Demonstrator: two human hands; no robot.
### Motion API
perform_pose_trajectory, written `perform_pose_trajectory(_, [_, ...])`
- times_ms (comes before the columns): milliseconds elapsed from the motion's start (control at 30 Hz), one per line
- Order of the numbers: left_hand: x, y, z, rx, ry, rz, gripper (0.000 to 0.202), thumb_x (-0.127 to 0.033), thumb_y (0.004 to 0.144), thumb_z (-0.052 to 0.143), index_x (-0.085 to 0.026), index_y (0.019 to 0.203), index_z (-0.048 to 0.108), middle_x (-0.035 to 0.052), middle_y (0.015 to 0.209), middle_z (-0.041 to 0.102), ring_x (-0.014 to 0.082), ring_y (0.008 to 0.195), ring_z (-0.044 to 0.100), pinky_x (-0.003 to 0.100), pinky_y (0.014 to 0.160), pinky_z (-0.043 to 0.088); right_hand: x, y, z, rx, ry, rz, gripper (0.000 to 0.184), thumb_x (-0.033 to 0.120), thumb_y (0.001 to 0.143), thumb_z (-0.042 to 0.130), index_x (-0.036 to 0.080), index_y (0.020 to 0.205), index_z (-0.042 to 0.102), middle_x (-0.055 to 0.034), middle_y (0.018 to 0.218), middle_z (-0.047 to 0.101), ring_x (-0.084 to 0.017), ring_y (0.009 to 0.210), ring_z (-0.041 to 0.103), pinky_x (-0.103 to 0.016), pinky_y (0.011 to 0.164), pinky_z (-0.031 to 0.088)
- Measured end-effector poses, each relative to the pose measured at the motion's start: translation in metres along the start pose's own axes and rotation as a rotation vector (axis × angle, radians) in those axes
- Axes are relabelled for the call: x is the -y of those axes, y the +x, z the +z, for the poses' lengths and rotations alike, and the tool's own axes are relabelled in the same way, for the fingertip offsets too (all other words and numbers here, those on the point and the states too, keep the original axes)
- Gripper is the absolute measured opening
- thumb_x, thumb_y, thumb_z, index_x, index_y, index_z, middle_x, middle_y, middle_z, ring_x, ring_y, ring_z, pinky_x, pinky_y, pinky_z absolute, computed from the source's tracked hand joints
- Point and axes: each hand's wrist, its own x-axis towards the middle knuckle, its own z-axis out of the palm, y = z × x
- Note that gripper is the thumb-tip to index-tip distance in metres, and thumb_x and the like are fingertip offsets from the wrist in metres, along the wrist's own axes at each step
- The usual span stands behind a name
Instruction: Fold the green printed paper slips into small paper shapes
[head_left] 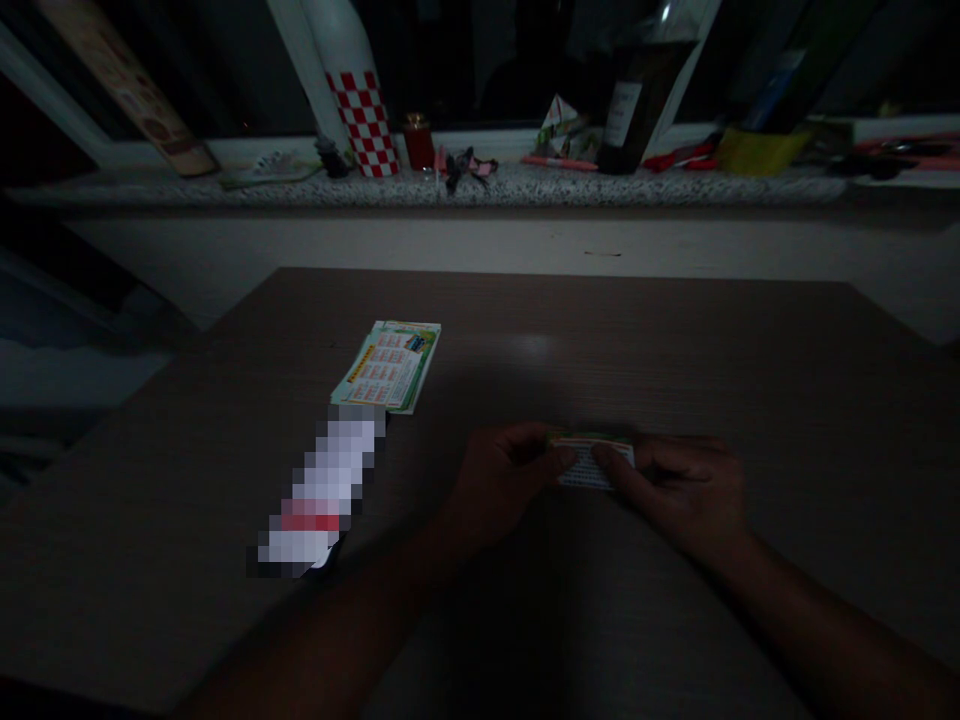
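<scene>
The room is dim. A small printed card (589, 462) with a green top edge lies low over the wooden table (675, 350), held between both hands. My left hand (502, 480) pinches its left end with thumb and fingers. My right hand (675, 490) pinches its right end, fingers curled over it. A stack of similar cards (390, 365) with calendar print lies on the table to the left, farther away. A blurred-out flat object (322, 495) lies just in front of that stack.
A stone windowsill (480, 185) runs along the back with a red-and-white checked bottle (364, 110), a small red jar (418, 142), a dark wine bottle (634, 105), a yellow item (757, 150) and small clutter. The table's left edge drops off into shadow.
</scene>
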Motion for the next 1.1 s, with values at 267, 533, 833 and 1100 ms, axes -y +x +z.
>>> perform_pose_trajectory(267, [0.003,0.001,-0.0005,-0.014,-0.01,-0.004,0.013,-0.025,0.073,0.073,-0.015,0.081,0.072,-0.0007,0.072,0.068,0.0109,0.066,0.058,0.02,0.061,0.043,-0.0006,0.0001,0.0016,-0.021,0.016,-0.015,0.042,0.022,0.08,0.065,0.019,0.044,0.046,0.0069,0.04,0.039,-0.005,0.032,0.037,-0.019,0.034,0.029])
perform_pose_trajectory(533, [0.0026,0.0,0.0003,-0.053,-0.077,0.0,0.009,-0.022,0.071,0.074,-0.016,0.078,0.073,-0.001,0.072,0.069,0.01,0.065,0.059,0.02,0.062,0.044,-0.0042,-0.0029,0.0036,0.03,0.119,0.146,0.012,0.028,0.076,0.07,0.018,0.073,0.064,0.0025,0.054,0.061,-0.011,0.044,0.057,-0.02,0.044,0.045])
perform_pose_trajectory(833, [-0.0009,-0.0009,0.004,-0.115,-0.176,-0.016,0.009,-0.02,0.067,0.075,-0.015,0.073,0.073,-0.0008,0.069,0.069,0.0102,0.066,0.06,0.02,0.064,0.046,-0.0026,-0.0021,0.0083,0.2,0.285,0.254,0.014,0.029,0.078,0.067,0.016,0.073,0.069,-0.0053,0.071,0.071,-0.016,0.058,0.064,-0.024,0.051,0.049])
perform_pose_trajectory(1100, [-0.0035,0.0,-0.0024,-0.113,0.104,0.025,0.007,-0.019,0.068,0.071,-0.014,0.073,0.072,-0.0005,0.066,0.067,0.011,0.062,0.058,0.021,0.059,0.043,-0.0031,0.0022,0.0044,0.142,0.428,0.379,0.01,0.027,0.073,0.072,0.018,0.069,0.07,-0.0031,0.071,0.072,-0.015,0.06,0.065,-0.023,0.054,0.051])
